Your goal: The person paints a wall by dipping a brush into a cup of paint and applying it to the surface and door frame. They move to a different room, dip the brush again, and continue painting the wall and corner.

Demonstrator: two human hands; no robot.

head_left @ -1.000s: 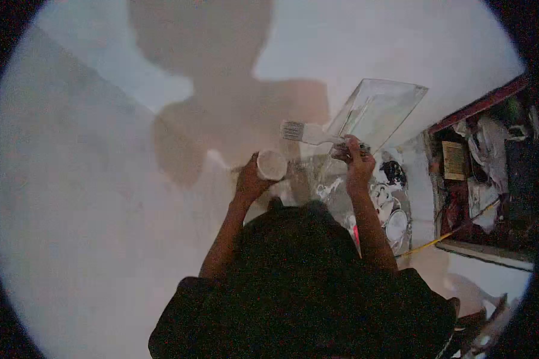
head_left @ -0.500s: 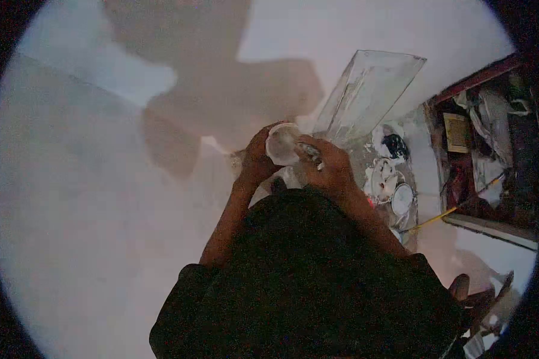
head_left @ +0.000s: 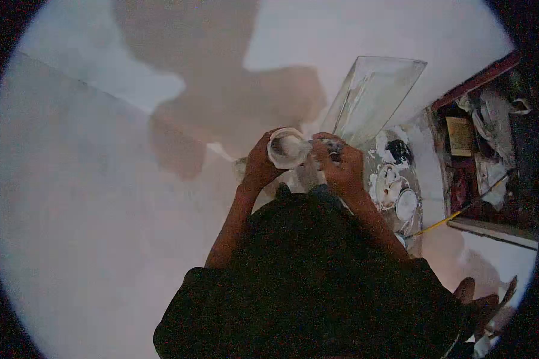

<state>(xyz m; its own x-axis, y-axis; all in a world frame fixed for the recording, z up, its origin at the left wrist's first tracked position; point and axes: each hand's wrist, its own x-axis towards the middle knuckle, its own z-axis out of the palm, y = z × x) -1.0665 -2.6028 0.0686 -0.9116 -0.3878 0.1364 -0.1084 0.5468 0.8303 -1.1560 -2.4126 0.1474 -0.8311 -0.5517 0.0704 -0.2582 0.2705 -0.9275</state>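
A small round white cup (head_left: pixel 288 148) is held by my left hand (head_left: pixel 261 163), whose fingers wrap round its left side. At the cup's right side is my right hand (head_left: pixel 342 164), closed on the handle of a brush (head_left: pixel 309 171). The brush's pale head points down beside the cup, partly hidden by my fingers and blurred. Inside the cup a whitish coating shows.
A tall clear-sided panel (head_left: pixel 374 99) leans beyond my right hand. White-smeared containers (head_left: pixel 390 184) and a round white lid (head_left: pixel 406 205) lie to the right. Farther right, an open cabinet (head_left: pixel 474 87) holds cloths and a yellowish packet (head_left: pixel 460 136). A yellow stick (head_left: pixel 440 224) crosses its edge.
My right hand has moved left with the brush, from out at the right to beside the cup. The brush head has turned from pointing left to pointing down. The cup has shifted slightly up and right.
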